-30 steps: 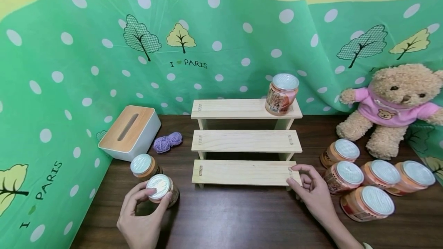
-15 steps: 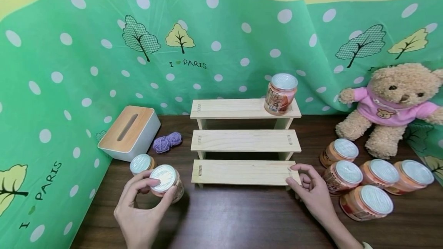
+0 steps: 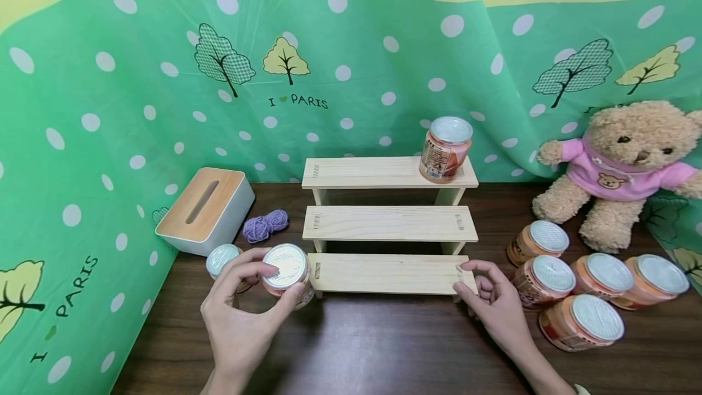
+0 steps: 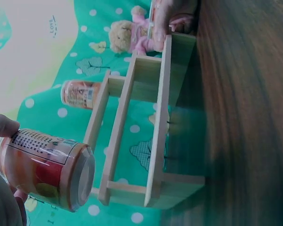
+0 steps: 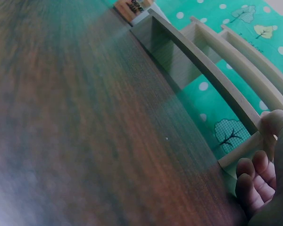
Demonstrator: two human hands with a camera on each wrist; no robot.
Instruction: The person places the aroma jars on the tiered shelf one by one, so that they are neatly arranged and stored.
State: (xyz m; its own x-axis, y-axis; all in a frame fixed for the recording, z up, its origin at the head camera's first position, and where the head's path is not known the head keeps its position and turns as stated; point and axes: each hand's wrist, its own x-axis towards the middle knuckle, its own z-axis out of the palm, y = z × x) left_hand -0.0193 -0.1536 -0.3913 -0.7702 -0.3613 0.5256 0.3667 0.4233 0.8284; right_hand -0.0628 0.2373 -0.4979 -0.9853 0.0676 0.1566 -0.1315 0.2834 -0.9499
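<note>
The left hand (image 3: 241, 319) pinches a lidded jar (image 3: 289, 270) above the tabletop (image 3: 378, 346), by the lowest board (image 3: 384, 273) of a wooden step shelf (image 3: 384, 224); whether they touch is unclear. The right hand (image 3: 496, 303) pinches that board's right end. Farther back, a second jar (image 3: 445, 154) stands upright on the top board (image 3: 364, 172).

The rack (image 3: 384, 224), a jar (image 3: 445, 154) on top, stands between tissue box (image 3: 205, 212), left, and teddy bear (image 3: 616, 169), right.

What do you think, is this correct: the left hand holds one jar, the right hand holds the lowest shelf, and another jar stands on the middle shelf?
Not the middle shelf: the head view shows the other jar on the top shelf. The left hand holds one jar, the right hand the lowest shelf.
</note>
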